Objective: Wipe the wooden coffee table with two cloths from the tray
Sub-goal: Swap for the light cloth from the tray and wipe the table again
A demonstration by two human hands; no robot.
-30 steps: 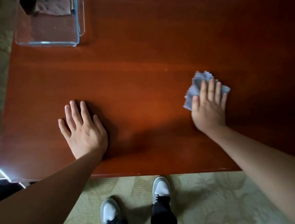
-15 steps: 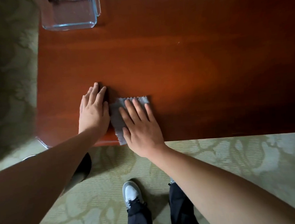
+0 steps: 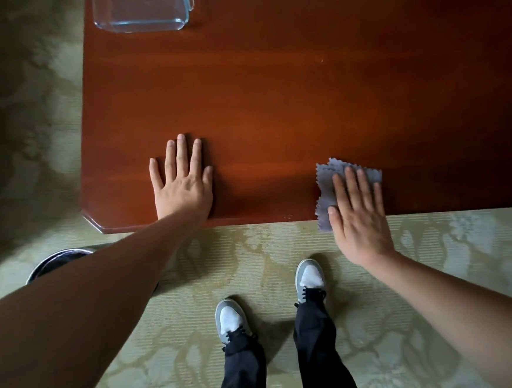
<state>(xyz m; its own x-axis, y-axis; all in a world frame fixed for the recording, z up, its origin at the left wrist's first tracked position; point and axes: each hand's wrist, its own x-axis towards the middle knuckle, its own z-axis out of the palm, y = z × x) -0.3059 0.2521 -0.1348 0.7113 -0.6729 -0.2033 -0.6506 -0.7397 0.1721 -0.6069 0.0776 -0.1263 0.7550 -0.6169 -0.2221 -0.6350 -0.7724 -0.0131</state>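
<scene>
Now the right hand (image 3: pixel 359 216), fingers flat, presses the cloth (image 3: pixel 327 182), swept toward 3 o'clock from the flat, empty left hand (image 3: pixel 182 182); the table (image 3: pixel 272 100) near-edge strip is likely wiped.

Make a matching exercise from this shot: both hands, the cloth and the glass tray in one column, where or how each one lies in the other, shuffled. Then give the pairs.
Column one
1. left hand
2. right hand
3. grey cloth
4. glass tray

Column two
A. at the far left of the wooden coffee table, cut off by the picture's top edge
B. partly hanging over the table's near edge
C. flat on bare wood, fingers straight
D. pressing on the cloth, fingers straight

Pairs: 1-C; 2-D; 3-B; 4-A
</scene>
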